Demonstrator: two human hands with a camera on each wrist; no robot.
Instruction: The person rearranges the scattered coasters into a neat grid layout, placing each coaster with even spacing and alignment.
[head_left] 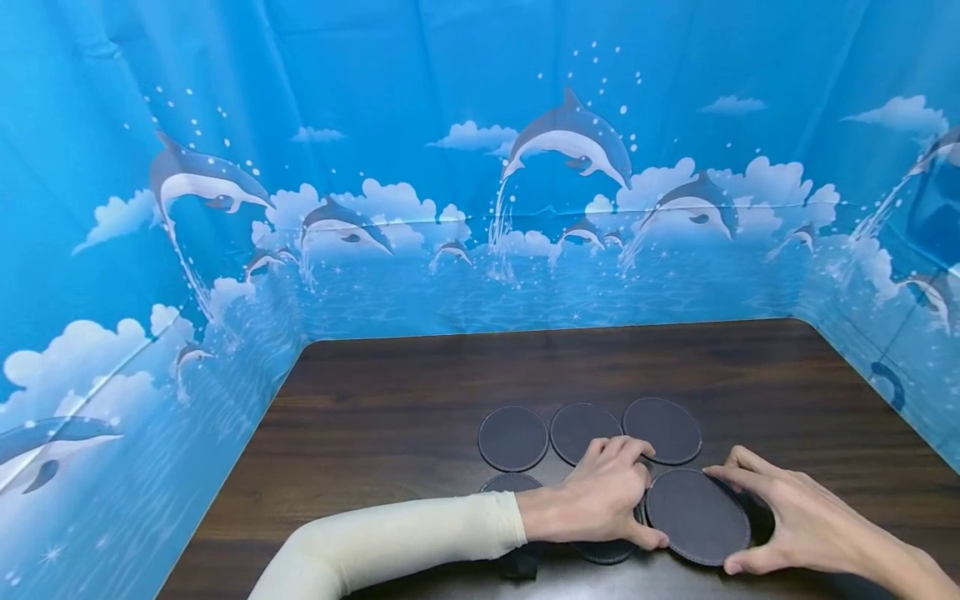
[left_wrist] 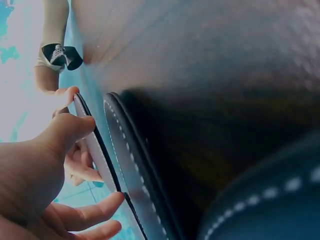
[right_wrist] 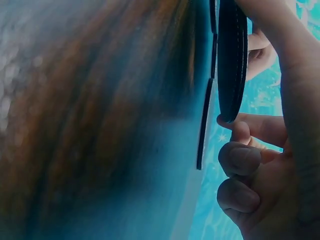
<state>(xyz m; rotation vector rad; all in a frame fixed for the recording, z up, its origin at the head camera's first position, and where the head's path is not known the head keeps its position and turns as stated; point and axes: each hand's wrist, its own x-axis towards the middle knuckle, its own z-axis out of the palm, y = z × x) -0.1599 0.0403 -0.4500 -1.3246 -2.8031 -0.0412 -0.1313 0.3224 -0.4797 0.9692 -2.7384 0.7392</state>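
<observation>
A dark round coaster with a stitched rim is held a little above the table between both hands. My right hand grips its right side, thumb at the near edge and fingers at the far edge. My left hand holds its left side with thumb and fingertips; in the left wrist view the thumb lies against the coaster. Beneath the left hand another coaster is mostly covered. In the right wrist view, a right finger meets the lower rim of the raised coaster.
Three matching coasters stand in a back row: left, middle and right. One more coaster is partly hidden by the left wrist. The dark wooden table is surrounded by a blue dolphin-print curtain.
</observation>
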